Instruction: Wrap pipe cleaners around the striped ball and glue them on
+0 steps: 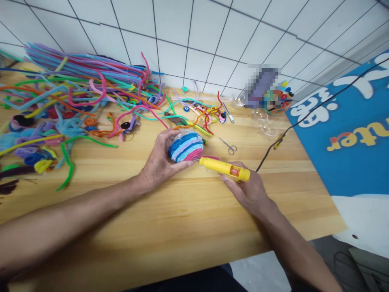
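Note:
My left hand (162, 160) is wrapped round the left side of a ball (186, 147) covered in stripes of blue, light blue, lilac and pink fuzzy stems. In my right hand (246, 184) is a yellow glue gun (223, 167), its nozzle pointing left at the ball's lower right edge. Whether the tip touches the ball I cannot tell. A pink pipe cleaner (210, 157) sticks out to the right from beside the ball, just above the nozzle. Small scissors (228, 147) lie on the table behind the glue gun.
Loose pipe cleaners (69, 109) heap up at the left, with a long bundle (88, 73) along the tiled wall (173, 24). Pliers (175, 118) and a craft knife (227, 112) lie behind the ball. Clear plastic domes (269, 127) and a black cord (299, 121) are at the right.

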A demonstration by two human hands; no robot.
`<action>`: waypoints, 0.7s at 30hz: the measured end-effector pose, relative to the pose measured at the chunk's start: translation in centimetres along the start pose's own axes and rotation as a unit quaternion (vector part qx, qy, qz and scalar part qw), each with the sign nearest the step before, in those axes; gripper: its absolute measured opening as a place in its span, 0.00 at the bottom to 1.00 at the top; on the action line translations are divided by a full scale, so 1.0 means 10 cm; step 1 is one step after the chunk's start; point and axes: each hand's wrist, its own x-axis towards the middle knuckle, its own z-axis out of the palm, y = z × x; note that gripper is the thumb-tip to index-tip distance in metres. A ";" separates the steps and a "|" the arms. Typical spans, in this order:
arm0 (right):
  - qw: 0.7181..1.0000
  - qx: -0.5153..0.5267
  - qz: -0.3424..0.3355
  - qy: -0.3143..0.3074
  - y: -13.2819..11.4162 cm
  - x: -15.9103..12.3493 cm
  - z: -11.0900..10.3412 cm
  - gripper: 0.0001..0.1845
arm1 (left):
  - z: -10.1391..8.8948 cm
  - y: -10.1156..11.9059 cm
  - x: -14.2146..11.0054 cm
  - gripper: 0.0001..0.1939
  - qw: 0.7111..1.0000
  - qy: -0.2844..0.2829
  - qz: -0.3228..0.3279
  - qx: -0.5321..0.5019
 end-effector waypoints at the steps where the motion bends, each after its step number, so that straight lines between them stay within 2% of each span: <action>1: 1.000 -0.002 0.000 0.001 0.00 0.00 0.00 0.07 | 0.00 0.01 0.00 0.47 1.000 0.001 0.005 0.003; 11: 0.999 -0.010 0.033 0.006 0.00 0.01 -0.02 0.09 | -0.01 0.01 0.01 0.48 1.000 -0.010 0.001 0.008; 17: 1.000 -0.003 0.003 -0.005 0.01 -0.01 0.01 0.08 | -0.01 0.03 0.02 0.47 1.000 0.000 0.013 0.017; 21: 1.000 -0.021 0.020 0.004 0.03 0.01 -0.03 0.09 | -0.01 0.01 0.01 0.47 1.000 -0.006 0.005 0.010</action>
